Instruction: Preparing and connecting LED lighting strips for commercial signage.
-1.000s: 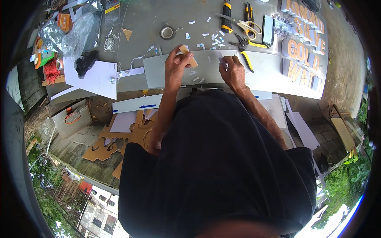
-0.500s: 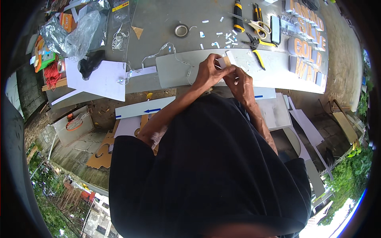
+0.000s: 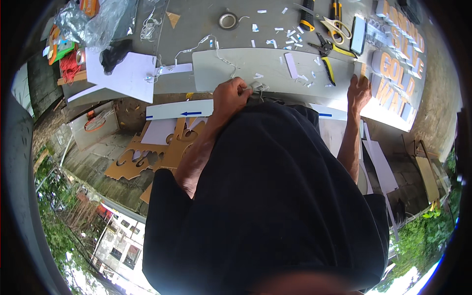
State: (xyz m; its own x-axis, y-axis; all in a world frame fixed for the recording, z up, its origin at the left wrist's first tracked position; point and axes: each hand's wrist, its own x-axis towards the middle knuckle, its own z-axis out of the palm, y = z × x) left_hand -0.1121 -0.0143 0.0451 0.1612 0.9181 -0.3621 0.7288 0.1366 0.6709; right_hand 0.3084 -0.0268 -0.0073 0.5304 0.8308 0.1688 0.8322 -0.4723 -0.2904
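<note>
On the right of the table, my right hand (image 3: 360, 92) is closed on a small block letter (image 3: 363, 69) with white sides and a tan face. It is beside rows of similar block letters (image 3: 389, 69). My left hand (image 3: 231, 100) has its fingers curled together at the near edge of a pale grey panel (image 3: 214, 66). Whatever may be in those fingers is hidden. A small white bundle of modules and wire (image 3: 258, 87) is just to its right. A white LED module string (image 3: 184, 51) runs across the panel's far left part. Between the hands is a white strip (image 3: 291, 66).
Yellow-and-black wire cutters (image 3: 332, 54), scissors (image 3: 337, 30), a utility knife (image 3: 308, 18) and a phone (image 3: 358, 35) lie right of centre. Paper scraps (image 3: 292, 38) and a tape roll (image 3: 228, 20) are farther left. White sheet (image 3: 118, 81) and plastic bags (image 3: 108, 24) fill the left.
My hands have parted from the middle, where they held a small letter together. The right has carried it rightward to the letter rows; the left has drawn back leftward. The view has shifted slightly.
</note>
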